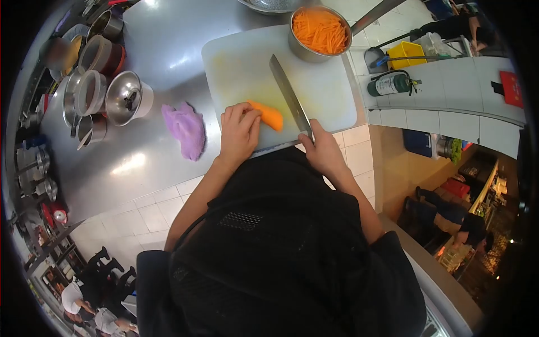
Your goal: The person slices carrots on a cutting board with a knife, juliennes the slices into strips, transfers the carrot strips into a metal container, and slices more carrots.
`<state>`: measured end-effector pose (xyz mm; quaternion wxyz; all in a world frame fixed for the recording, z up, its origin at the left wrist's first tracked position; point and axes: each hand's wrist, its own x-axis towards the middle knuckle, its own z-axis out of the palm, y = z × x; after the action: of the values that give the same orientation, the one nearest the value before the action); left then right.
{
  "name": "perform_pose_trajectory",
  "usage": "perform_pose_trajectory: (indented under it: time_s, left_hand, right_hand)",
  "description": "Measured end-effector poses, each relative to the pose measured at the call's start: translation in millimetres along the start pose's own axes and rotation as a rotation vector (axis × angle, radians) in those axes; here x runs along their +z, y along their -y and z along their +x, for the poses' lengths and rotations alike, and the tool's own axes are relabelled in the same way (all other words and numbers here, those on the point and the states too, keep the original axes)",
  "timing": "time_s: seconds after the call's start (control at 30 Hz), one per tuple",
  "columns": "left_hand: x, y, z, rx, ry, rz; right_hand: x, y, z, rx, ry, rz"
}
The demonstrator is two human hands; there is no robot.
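Observation:
On the white cutting board [331, 101], my left hand [240, 130] has its fingers closed on the upper left part of a peeled carrot piece [269, 118]. My right hand [323, 147] is wrapped round the handle of a large knife [287, 90]. The blade points up and to the left over the board, to the right of the carrot and apart from it. A metal bowl [306, 51] filled with orange carrot strips [320, 31] stands at the board's top right corner. The knife handle is mostly hidden by my right hand.
A crumpled purple cloth [185, 130] lies on the steel table [157, 67] left of the board. Several bowls and pots, one a steel bowl [123, 98], stand farther left. Other people are at the lower left, lower right and upper right, away from my hands.

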<state>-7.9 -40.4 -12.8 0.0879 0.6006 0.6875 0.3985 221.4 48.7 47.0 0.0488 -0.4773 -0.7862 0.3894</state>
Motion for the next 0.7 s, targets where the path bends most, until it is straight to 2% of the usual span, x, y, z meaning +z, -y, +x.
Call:
perform_pose_trajectory:
  time_s: [0.13,0.2,0.27,0.3,0.37,0.4,0.5,0.57,0.6,0.7]
  left_hand:
    - [20.0,-2.5,-5.4,-0.070,-0.044,0.007]
    - [22.0,-8.5,-2.1,-0.084,-0.045,0.022]
    - [21.1,-13.5,6.5,0.004,-0.212,0.172]
    - [18.7,-12.7,12.5,0.008,-0.187,0.168]
    - [12.8,-3.2,26.0,0.187,0.131,-0.004]
    - [10.3,-0.6,22.4,0.182,0.147,-0.005]
    - [7.4,0.2,7.2,0.115,0.139,0.005]
    - [9.7,2.2,-16.2,0.083,0.030,0.002]
    - [11.8,-1.6,-17.0,0.085,0.051,0.000]
    - [22.8,-10.7,-14.4,0.016,-0.056,0.033]
  right_hand:
    - [-30.6,40.6,-12.3,0.061,0.008,-0.035]
    - [-31.4,40.6,-12.6,0.014,-0.021,0.007]
    - [-16.7,21.5,-7.2,0.043,-0.001,-0.050]
    - [-7.7,9.8,-5.1,0.082,0.076,-0.088]
    - [-4.6,3.7,-0.4,0.125,0.155,-0.116]
    - [-7.5,8.6,0.4,0.136,0.175,-0.129]
    - [-7.2,14.0,4.1,0.152,0.190,-0.122]
    - [-5.5,12.8,3.8,0.175,0.178,-0.089]
    - [-5.2,12.7,3.2,0.162,0.182,-0.114]
    - [-2.4,12.4,-2.3,0.110,0.141,-0.120]
